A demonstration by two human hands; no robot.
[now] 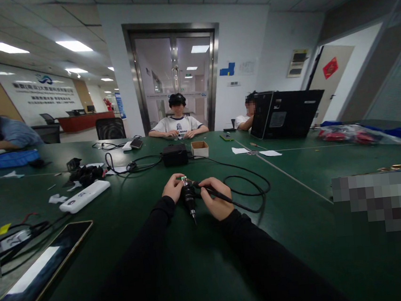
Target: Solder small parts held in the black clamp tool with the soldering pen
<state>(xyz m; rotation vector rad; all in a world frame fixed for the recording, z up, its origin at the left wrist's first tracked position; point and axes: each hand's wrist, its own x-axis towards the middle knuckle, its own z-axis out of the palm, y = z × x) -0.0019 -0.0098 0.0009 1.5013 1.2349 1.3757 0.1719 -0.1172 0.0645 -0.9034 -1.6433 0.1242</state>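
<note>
My left hand point(172, 187) is closed, its thumb and fingertips pinching at a small green-and-white piece point(184, 178). That piece sits at the far, metal end of a black cylindrical holder point(189, 197), whose thin metal tip points back toward me. My right hand point(216, 197) grips a black corded pen-shaped tool point(210, 193), which looks like a soldering iron. Its front end points left and lies close to the small piece; whether they touch I cannot make out. A black cable point(252, 210) runs from the tool's rear and loops on the table.
Beyond my hands stand a black box point(174, 155) and a small open carton point(200, 149). On the left lie a phone point(43, 267), a white power strip point(85, 196) and tangled cables. A black computer case point(285, 114) stands right. Several people sit around the green table point(301, 235).
</note>
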